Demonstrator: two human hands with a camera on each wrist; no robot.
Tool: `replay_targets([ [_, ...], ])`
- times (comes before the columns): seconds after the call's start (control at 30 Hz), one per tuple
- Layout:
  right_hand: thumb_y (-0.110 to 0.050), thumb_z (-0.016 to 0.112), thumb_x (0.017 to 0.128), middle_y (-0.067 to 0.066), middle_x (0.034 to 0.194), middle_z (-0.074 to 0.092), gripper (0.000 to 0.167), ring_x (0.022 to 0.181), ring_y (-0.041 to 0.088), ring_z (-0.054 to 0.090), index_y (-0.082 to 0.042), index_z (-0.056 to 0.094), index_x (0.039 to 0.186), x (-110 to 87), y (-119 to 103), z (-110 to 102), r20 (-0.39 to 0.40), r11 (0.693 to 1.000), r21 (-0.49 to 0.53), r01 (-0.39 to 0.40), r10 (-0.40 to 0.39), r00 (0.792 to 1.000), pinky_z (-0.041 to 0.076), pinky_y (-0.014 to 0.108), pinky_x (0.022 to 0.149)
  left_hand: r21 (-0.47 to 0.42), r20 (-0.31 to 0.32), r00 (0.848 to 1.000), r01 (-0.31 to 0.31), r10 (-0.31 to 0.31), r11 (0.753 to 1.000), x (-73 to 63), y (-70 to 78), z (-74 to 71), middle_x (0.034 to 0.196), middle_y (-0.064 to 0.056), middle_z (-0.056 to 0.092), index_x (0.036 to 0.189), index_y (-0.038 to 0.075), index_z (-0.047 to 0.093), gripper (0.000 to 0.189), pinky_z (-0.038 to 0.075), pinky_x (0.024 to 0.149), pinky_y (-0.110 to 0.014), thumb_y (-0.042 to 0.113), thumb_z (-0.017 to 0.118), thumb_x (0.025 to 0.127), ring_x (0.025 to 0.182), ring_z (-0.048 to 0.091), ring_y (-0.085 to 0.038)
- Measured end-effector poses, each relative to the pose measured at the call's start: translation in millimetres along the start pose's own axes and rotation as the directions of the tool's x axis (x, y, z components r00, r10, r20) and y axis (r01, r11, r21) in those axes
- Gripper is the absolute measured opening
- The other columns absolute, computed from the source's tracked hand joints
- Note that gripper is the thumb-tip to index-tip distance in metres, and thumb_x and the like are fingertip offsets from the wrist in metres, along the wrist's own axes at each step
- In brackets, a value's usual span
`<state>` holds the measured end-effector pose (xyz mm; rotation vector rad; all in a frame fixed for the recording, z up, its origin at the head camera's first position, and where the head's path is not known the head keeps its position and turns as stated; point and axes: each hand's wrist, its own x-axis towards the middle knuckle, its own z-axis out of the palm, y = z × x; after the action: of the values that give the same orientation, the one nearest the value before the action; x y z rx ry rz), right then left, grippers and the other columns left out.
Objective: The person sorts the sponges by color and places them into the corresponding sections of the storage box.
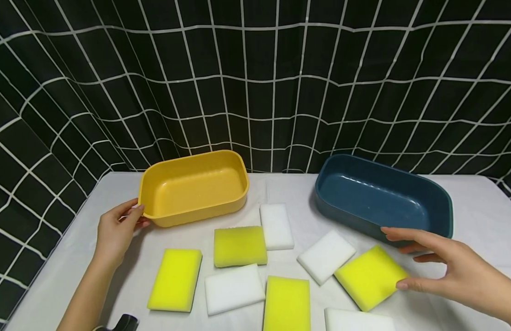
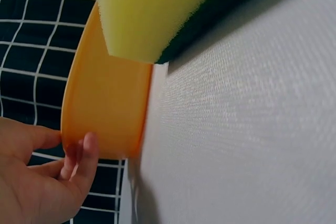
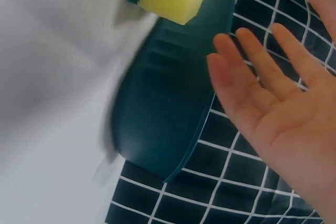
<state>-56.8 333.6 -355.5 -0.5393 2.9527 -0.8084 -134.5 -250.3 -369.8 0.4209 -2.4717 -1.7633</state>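
Observation:
At the near left corner of the yellow bin (image 1: pixel 197 216), my left hand (image 1: pixel 118 225) grips the rim and outer wall with curled fingers. The left wrist view shows those fingertips (image 2: pixel 90 145) against the orange-looking wall. My right hand (image 1: pixel 450 262) hovers with spread fingers over the table, between the dark blue bin (image 1: pixel 363 220) and a tilted yellow sponge (image 1: pixel 373 278). Its thumb overlaps the sponge's edge in the head view; contact cannot be told. The right wrist view shows the palm (image 3: pixel 294 119) bare, holding nothing.
More yellow sponges (image 1: pixel 175 279) with dark green undersides and several white sponge blocks (image 1: pixel 234 289) lie scattered across the white cloth (image 1: pixel 127 280). One white block (image 1: pixel 326 256) touches or nearly touches the tilted sponge. A black curtain with white grid lines (image 1: pixel 259 101) hangs behind the table.

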Motion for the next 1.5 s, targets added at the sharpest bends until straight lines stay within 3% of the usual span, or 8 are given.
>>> replay_targets([
  [0.07,-0.034,0.100,0.068,0.017,0.144,0.063,0.092,0.106,0.007,0.069,-0.013,0.058,0.147,0.1,-1.2,1.0,0.026,1.000,-0.018,-0.014,0.014,1.000,0.060,0.024,0.073,-0.024,0.002,1.000,0.013,-0.013,1.000,0.3,-0.4,-0.2,0.103,-0.005,0.055,0.152,-0.012,0.047,0.048,0.059,0.075,-0.014,0.012,0.054,0.110,0.074,0.067,0.004],
  [0.2,-0.036,0.100,0.067,0.021,0.149,0.058,0.097,0.111,0.039,0.069,-0.011,0.054,0.150,-1.0,-2.3,3.3,0.070,0.999,-0.026,-0.037,0.039,0.997,0.064,0.040,0.073,-0.029,0.006,1.000,0.025,-0.025,0.999,0.4,-1.1,0.9,0.102,-0.004,0.056,0.152,-0.011,0.047,0.048,0.059,0.076,-0.014,0.011,0.054,0.110,0.074,0.066,0.004],
  [0.3,-0.034,0.100,0.067,0.024,0.150,0.055,0.099,0.112,0.044,0.067,-0.009,0.053,0.151,-1.8,-1.3,6.4,0.100,0.999,-0.006,-0.050,0.050,0.994,0.063,0.053,0.072,-0.024,0.010,0.999,0.032,-0.032,0.999,0.6,-1.3,1.9,0.102,-0.004,0.056,0.153,-0.010,0.046,0.049,0.059,0.076,-0.014,0.012,0.054,0.110,0.074,0.066,0.004],
  [0.5,-0.036,0.100,0.067,0.022,0.152,0.053,0.102,0.112,0.040,0.067,-0.013,0.051,0.153,-1.3,5.1,14.7,0.123,1.000,0.017,-0.018,0.016,0.992,0.061,0.041,0.070,-0.033,0.002,1.000,0.028,-0.027,0.999,2.1,-1.1,1.1,0.102,-0.005,0.055,0.153,-0.011,0.046,0.048,0.060,0.075,-0.014,0.010,0.054,0.110,0.073,0.066,0.003],
  [0.67,-0.038,0.101,0.065,0.018,0.149,0.056,0.102,0.108,0.007,0.065,-0.014,0.053,0.152,1.7,10.1,19.8,0.099,1.000,0.010,0.027,-0.028,0.995,0.058,0.025,0.070,-0.038,0.005,1.000,0.031,-0.031,0.999,2.8,-0.7,1.7,0.101,-0.005,0.055,0.153,-0.011,0.046,0.048,0.060,0.076,-0.015,0.010,0.054,0.110,0.073,0.066,0.003],
  [0.77,-0.038,0.102,0.063,0.018,0.146,0.058,0.102,0.105,-0.006,0.057,-0.013,0.055,0.151,5.0,11.3,22.6,0.102,0.999,0.026,0.048,-0.050,0.994,0.057,0.023,0.071,-0.043,0.002,1.000,0.032,-0.032,0.999,2.7,-0.9,1.7,0.100,-0.005,0.055,0.152,-0.011,0.046,0.048,0.060,0.076,-0.015,0.010,0.054,0.110,0.073,0.066,0.003],
  [1.0,-0.041,0.102,0.061,0.016,0.145,0.060,0.103,0.114,0.003,0.056,-0.016,0.057,0.151,10.8,14.8,28.6,0.163,0.999,0.027,0.030,-0.034,0.986,0.059,0.024,0.079,-0.056,-0.003,1.000,0.027,-0.027,0.998,3.0,-1.2,1.9,0.099,-0.004,0.054,0.152,-0.012,0.046,0.048,0.060,0.075,-0.015,0.009,0.054,0.109,0.072,0.066,0.003],
  [1.5,-0.038,0.103,0.062,0.009,0.133,0.065,0.090,0.106,-0.003,0.052,-0.014,0.063,0.139,12.6,14.9,25.2,0.195,1.000,-0.008,0.012,-0.011,0.981,0.056,0.020,0.079,-0.091,-0.004,0.999,0.039,-0.039,0.995,5.4,-3.2,1.6,0.099,-0.004,0.053,0.151,-0.013,0.045,0.048,0.059,0.073,-0.014,0.008,0.053,0.109,0.071,0.066,0.003],
])
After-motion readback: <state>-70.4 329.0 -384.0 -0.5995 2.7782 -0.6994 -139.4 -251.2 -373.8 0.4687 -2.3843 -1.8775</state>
